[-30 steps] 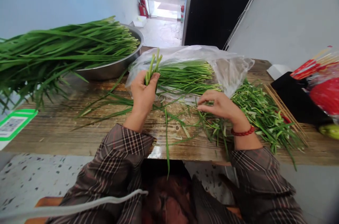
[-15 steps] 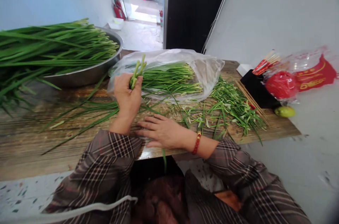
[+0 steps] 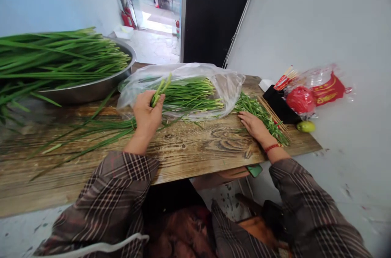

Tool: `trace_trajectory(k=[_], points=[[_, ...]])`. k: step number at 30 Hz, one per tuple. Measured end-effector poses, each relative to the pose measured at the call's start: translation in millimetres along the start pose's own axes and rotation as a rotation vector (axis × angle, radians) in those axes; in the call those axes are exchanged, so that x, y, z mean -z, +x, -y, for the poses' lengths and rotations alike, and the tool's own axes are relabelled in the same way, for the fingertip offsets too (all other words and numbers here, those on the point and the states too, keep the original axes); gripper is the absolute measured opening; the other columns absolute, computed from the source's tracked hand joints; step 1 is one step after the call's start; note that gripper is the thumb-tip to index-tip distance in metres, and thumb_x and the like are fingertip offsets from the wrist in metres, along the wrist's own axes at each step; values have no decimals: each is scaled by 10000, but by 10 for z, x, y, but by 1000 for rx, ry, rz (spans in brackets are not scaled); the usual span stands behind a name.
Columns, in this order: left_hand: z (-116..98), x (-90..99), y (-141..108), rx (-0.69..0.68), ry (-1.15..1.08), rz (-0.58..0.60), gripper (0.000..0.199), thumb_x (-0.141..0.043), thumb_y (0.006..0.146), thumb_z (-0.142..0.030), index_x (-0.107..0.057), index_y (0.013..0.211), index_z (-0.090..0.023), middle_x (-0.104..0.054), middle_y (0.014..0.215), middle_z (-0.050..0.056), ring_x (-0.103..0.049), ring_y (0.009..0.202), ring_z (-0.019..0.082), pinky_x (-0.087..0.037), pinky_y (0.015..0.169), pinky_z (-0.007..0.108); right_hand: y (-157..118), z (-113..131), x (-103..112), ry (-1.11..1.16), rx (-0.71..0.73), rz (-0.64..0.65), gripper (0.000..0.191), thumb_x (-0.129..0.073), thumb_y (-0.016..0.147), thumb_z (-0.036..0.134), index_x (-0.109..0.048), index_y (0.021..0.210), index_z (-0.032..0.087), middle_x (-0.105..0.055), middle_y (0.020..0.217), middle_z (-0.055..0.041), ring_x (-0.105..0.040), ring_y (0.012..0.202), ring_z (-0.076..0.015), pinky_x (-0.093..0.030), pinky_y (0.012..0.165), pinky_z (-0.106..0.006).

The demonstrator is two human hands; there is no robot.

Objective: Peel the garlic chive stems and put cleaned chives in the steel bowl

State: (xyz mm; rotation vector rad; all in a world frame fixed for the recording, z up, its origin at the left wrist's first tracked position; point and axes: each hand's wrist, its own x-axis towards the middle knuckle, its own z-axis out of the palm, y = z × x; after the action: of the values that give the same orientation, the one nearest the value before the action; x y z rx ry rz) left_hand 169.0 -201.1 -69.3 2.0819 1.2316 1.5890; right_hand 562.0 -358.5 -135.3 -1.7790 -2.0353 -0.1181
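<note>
My left hand (image 3: pixel 147 116) is closed round a few garlic chives (image 3: pixel 161 89), their pale stem ends poking up past the thumb and long green leaves trailing left over the table. My right hand (image 3: pixel 255 127) lies with fingers stretched out against the pile of chive trimmings (image 3: pixel 265 115) at the table's right end. Between and beyond the hands, a clear plastic bag (image 3: pixel 232 83) lies open with a bundle of chives (image 3: pixel 195 94) in it. More long chives (image 3: pixel 61 56) fill the metal basin (image 3: pixel 97 90) at the far left, leaves hanging over its side.
The wooden table (image 3: pixel 195 148) ends close to my body. At its right end are a black box (image 3: pixel 279 105) with wrapped chopsticks (image 3: pixel 285 78), a red packet (image 3: pixel 330 89), a yellow-green fruit (image 3: pixel 306 126) and thin sticks. A glass door stands open beyond.
My right hand has swept from the middle to the right, and the scattered trimmings are now gathered into the pile there. My left hand still holds the chives. The view has shifted slightly right.
</note>
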Motion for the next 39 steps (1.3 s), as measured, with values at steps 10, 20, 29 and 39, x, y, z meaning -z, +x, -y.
trace_trajectory(k=[10, 20, 29, 39], points=[[-52, -37, -38, 40, -52, 127, 234, -555, 865, -396, -653, 783, -200, -651, 776, 7, -581, 754, 180, -420, 692, 310, 134, 415, 591, 300, -178, -342, 266, -518, 930, 345, -730, 1052, 240, -696, 1215, -66, -631, 1165, -211, -460, 1067, -421], [-181, -87, -119, 94, -86, 293, 247, -491, 929, -388, -640, 931, -192, -580, 726, -75, -519, 646, 75, -374, 638, 270, -790, 1071, 648, 464, -121, 159, 328, -515, 953, 343, -643, 1251, 294, -651, 1304, -42, -567, 1256, -209, -425, 1089, -451], [-197, -118, -138, 4, -54, 488, 236, -512, 899, -342, -607, 758, -178, -498, 618, -51, -447, 589, 95, -341, 592, 237, -282, 209, 160, 121, -346, -66, 344, -566, 864, 262, -678, 1174, 163, -662, 1263, -139, -590, 1212, -275, -431, 1076, -488], [-143, -152, -171, 68, -179, 532, 239, -530, 856, -354, -647, 761, -169, -665, 736, 35, -602, 712, 176, -427, 674, 271, 115, 880, 556, 159, -166, -261, 262, -519, 916, 313, -719, 1048, 207, -731, 1048, -84, -670, 967, -212, -533, 845, -364]])
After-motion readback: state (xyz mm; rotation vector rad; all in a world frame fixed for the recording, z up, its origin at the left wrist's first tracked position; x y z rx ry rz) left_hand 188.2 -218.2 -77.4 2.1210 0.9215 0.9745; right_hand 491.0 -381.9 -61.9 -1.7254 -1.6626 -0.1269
